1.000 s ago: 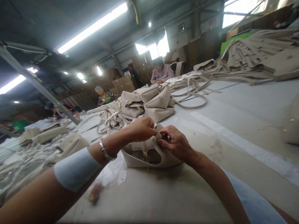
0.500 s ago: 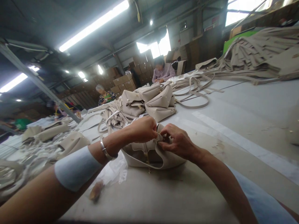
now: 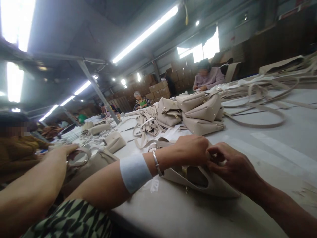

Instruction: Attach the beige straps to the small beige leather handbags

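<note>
And left of the bag heap [image 3: 201, 112], another person's hand [image 3: 70, 148] is up at a strap loop [image 3: 88, 152], while just in front of the heap, on your side, sits your open beige bag [image 3: 223, 185], mouth facing you, presumably so both hands reach its rim. Your left hand [image 3: 194, 148] is closed in a pinch there, and your right hand [image 3: 234, 165] has thumb and forefinger nearly meeting on that edge, the small part between them hidden.
</note>
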The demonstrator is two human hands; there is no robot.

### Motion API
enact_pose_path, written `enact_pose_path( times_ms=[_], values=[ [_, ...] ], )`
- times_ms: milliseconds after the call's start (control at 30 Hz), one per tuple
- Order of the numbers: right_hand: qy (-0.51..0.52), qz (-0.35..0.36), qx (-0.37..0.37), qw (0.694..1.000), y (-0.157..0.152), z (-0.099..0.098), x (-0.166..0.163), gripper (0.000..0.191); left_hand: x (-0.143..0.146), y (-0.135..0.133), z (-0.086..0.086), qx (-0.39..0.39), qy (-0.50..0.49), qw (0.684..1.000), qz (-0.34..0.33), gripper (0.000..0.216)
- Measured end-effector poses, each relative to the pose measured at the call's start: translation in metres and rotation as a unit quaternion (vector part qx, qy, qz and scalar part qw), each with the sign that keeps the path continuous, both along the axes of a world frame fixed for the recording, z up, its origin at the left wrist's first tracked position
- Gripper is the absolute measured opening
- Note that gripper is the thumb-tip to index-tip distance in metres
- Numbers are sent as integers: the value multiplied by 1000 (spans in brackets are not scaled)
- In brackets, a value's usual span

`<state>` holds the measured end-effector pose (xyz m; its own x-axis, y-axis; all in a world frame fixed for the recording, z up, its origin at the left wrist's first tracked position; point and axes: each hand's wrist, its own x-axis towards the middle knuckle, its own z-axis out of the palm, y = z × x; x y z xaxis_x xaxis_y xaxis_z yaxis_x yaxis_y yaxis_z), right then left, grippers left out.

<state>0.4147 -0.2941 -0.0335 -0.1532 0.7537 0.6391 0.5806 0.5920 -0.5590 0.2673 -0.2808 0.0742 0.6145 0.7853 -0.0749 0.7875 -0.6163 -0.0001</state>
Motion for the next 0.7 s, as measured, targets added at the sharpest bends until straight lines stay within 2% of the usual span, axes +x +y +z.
enact_pose_path(
  times_ms=[133, 233, 500, 633, 700],
  values=[
    [13, -13, -69, 997, -1, 3, -2, 27, -2, 1, -3, 1, 15, 1000, -17, 21],
    [32, 25, -132, 990, -3, 4, 0, 30, -9, -3, 1, -15, 15, 999, -34, 23],
    [45, 21, -109, 993, -5, 0, 10, 44, -28, -11, 18, 19, 49, 996, -77, 32],
    [51, 15, -129, 990, 0, -5, 12, 41, -23, -5, 23, -9, 47, 997, -52, 27],
    [56, 27, -106, 992, 2, -9, 13, 38, -17, -6, 28, -30, 44, 998, -41, 25]
  ],
)
